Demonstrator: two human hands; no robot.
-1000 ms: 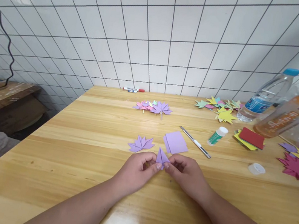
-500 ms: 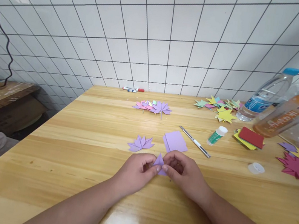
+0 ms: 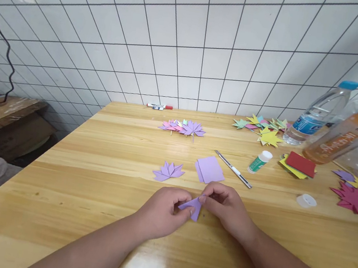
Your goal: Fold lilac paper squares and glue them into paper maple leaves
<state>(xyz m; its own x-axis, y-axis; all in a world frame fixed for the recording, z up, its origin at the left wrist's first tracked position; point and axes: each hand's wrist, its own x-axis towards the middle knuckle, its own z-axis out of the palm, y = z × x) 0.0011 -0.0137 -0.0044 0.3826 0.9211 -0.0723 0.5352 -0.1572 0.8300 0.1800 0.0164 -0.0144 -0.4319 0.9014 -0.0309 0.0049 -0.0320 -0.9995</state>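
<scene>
A small folded piece of purple paper (image 3: 195, 206) is held between my two hands, just above the wooden table. My left hand (image 3: 166, 210) pinches its left side with the thumb on top. The fingertips of my right hand (image 3: 226, 208) grip its upper right corner. Behind my hands lies a stack of purple paper squares (image 3: 210, 170). Left of the stack sits a folded purple paper leaf (image 3: 168, 171) with several points. A utility knife (image 3: 233, 169) lies slanted to the right of the squares.
A glue stick (image 3: 260, 161) stands near the knife, its cap (image 3: 306, 200) apart. Red and yellow paper (image 3: 300, 165), a water bottle (image 3: 317, 116) and an orange drink bottle (image 3: 347, 134) are at right. Finished leaves (image 3: 193, 129) and markers (image 3: 159, 107) lie toward the wall.
The purple paper has turned in my hands: its point stood upright before, and now it slants toward the upper right. My right fingers have shifted onto that corner.
</scene>
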